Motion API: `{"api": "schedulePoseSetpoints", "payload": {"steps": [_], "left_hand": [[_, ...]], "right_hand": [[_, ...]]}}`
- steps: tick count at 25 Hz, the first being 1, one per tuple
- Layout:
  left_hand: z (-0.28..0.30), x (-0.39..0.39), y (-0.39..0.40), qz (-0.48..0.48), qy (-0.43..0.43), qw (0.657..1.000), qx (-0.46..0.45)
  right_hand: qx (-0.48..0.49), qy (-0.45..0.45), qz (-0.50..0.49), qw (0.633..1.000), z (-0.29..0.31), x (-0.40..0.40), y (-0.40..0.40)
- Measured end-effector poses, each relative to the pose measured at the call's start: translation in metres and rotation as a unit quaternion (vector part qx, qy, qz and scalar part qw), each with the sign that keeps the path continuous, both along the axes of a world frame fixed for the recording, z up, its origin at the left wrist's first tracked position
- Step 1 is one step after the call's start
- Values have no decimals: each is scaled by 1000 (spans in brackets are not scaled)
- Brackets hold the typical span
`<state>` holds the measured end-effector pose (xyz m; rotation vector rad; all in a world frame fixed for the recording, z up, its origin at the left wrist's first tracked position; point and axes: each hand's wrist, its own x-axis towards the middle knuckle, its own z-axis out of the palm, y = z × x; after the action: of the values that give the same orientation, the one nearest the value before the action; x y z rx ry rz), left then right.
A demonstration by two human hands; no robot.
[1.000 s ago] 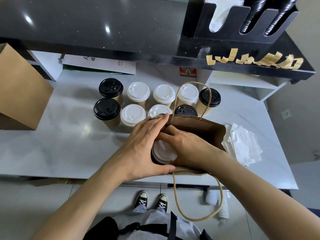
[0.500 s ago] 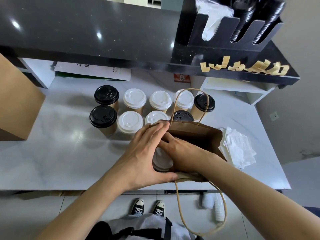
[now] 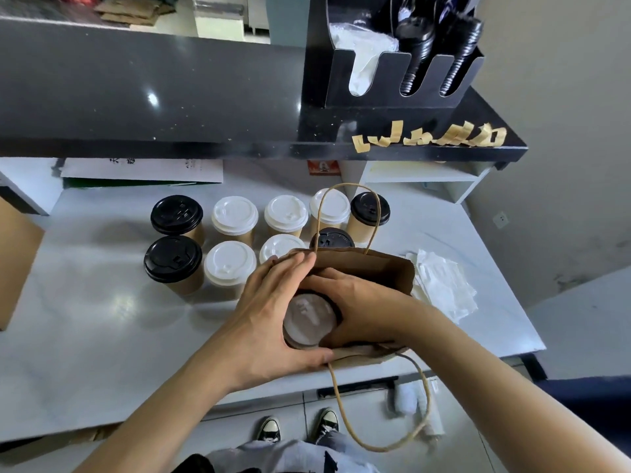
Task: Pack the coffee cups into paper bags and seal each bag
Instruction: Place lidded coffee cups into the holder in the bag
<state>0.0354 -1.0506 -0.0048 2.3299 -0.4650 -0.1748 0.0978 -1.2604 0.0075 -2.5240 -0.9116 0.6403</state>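
A brown paper bag (image 3: 386, 271) with twine handles stands open near the counter's front edge. A white-lidded coffee cup (image 3: 309, 317) sits low inside its mouth. My right hand (image 3: 362, 312) is inside the bag, its fingers curled round the cup's right side. My left hand (image 3: 269, 322) wraps the bag's left side, fingers over the far rim and thumb along the near rim. Behind the bag stand several kraft cups with white lids (image 3: 230, 262) and black lids (image 3: 172, 257) in two rows.
A pile of white napkins (image 3: 440, 285) lies right of the bag. Another brown paper bag (image 3: 17, 254) stands at the far left. Tape strips (image 3: 433, 138) hang on the edge of the black upper shelf, beside a black holder (image 3: 392, 56) of lids and straws.
The cup has sunk a little deeper into the bag under my right hand. My left hand keeps its hold on the bag's side.
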Motion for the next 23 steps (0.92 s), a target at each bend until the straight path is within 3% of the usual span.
{"api": "schedulePoseSetpoints", "payload": {"steps": [6, 11, 17, 23], "left_hand": [[5, 0, -5, 9, 14, 1000, 5], [13, -7, -11, 44, 28, 999, 14], [19, -11, -21, 78, 27, 996, 24], [20, -12, -27, 96, 21, 995, 23]], "right_hand": [[152, 68, -112, 980, 56, 15, -51], [215, 19, -177, 960, 73, 56, -81], [158, -81, -298, 938, 17, 117, -82], [55, -117, -311, 942, -24, 157, -70]]}}
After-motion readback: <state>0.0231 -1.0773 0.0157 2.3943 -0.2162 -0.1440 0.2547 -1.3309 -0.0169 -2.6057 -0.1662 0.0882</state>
